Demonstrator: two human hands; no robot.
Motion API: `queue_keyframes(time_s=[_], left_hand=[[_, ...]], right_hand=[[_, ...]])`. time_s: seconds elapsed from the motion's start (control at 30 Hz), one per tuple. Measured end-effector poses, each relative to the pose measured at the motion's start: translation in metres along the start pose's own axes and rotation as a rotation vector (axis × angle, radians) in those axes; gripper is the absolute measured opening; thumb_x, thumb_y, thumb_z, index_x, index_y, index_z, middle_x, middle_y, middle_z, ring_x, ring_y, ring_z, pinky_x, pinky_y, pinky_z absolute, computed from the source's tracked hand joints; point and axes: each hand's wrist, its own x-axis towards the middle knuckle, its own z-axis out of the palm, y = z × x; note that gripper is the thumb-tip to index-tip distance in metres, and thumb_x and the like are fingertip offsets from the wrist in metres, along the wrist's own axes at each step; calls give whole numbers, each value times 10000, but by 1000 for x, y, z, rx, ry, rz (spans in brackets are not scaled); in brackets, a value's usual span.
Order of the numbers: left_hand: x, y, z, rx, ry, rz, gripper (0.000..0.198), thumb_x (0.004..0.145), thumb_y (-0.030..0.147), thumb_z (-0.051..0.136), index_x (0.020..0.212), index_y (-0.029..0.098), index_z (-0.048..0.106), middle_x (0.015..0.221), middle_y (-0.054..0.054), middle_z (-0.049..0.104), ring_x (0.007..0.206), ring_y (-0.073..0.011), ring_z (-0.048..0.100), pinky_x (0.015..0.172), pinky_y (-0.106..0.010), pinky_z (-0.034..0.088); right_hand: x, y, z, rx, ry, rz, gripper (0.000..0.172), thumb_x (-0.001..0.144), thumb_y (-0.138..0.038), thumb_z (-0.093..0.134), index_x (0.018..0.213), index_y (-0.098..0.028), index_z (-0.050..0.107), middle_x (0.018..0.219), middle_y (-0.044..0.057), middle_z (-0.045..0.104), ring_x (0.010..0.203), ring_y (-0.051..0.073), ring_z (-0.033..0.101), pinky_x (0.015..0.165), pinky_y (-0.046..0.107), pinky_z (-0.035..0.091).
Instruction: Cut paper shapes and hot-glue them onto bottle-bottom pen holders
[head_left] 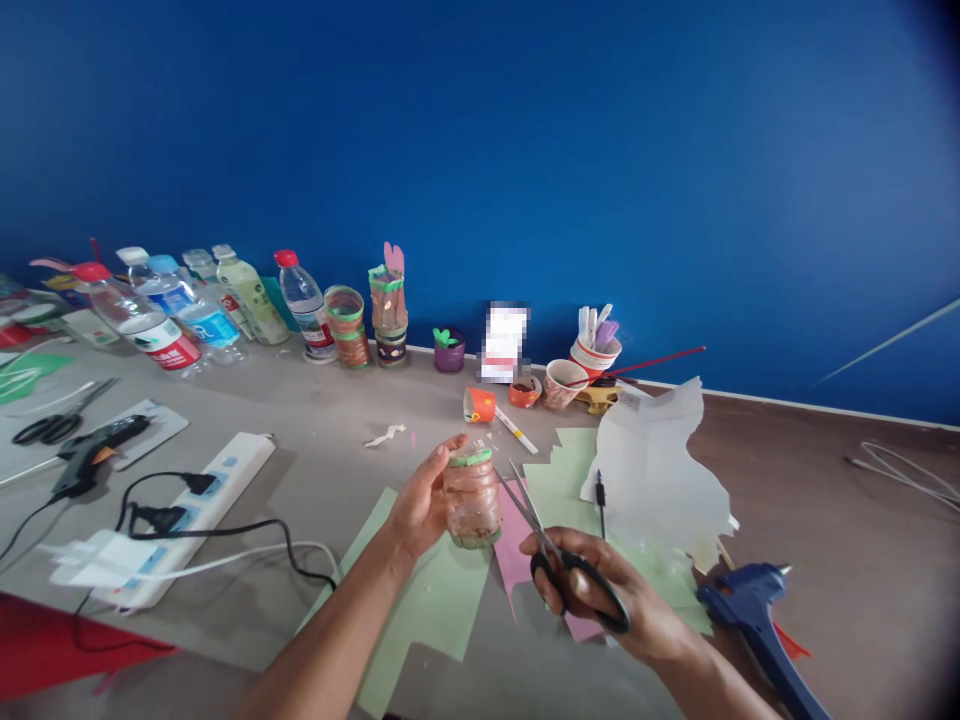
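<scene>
My left hand grips a small brownish plastic jar by its left side; it looks like a cut bottle piece with a green rim. In my right hand is a pair of scissors with black handles, fingers through the loops. The blades are slightly apart and point up and left, close to the jar's right side. Below the hands lie sheets of green paper and a piece of pink paper.
Bottles and decorated jars line the blue wall. A power strip with cords and a black glue gun lie at left. At right are a blue glue gun, crumpled white paper and paper cups.
</scene>
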Motion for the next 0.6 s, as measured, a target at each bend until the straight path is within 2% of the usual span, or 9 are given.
queue_keyframes(time_s=[0.13, 0.3, 0.47, 0.6], left_hand=[[1, 0, 1, -5, 4, 13, 475, 762, 439, 693, 1143, 188, 561, 958, -106, 696, 838, -244, 670, 777, -378, 485], [3, -1, -1, 9, 14, 9, 485, 790, 425, 670, 1183, 177, 531, 872, -87, 708, 769, -222, 682, 725, -343, 493], [4, -3, -2, 45, -19, 12, 525, 818, 437, 638, 1247, 170, 495, 1012, -146, 712, 931, -268, 684, 799, -377, 494], [3, -2, -3, 77, -30, 0, 560, 827, 459, 622, 1286, 173, 475, 1034, -153, 712, 941, -268, 682, 823, -388, 489]], right_hand=[[7, 6, -2, 15, -2, -15, 617, 734, -664, 641, 1061, -140, 628, 656, 0, 541, 532, 90, 369, 526, 238, 263], [12, 8, -2, 30, -10, -30, 611, 721, -655, 667, 1044, -137, 639, 637, -3, 545, 545, 98, 398, 551, 246, 289], [11, 10, -3, 28, 5, -13, 619, 721, -657, 666, 1033, -123, 648, 615, -14, 531, 541, 91, 401, 544, 234, 297], [10, 12, -4, 20, -5, -7, 625, 715, -664, 666, 1033, -126, 648, 628, -18, 533, 534, 85, 401, 538, 230, 307]])
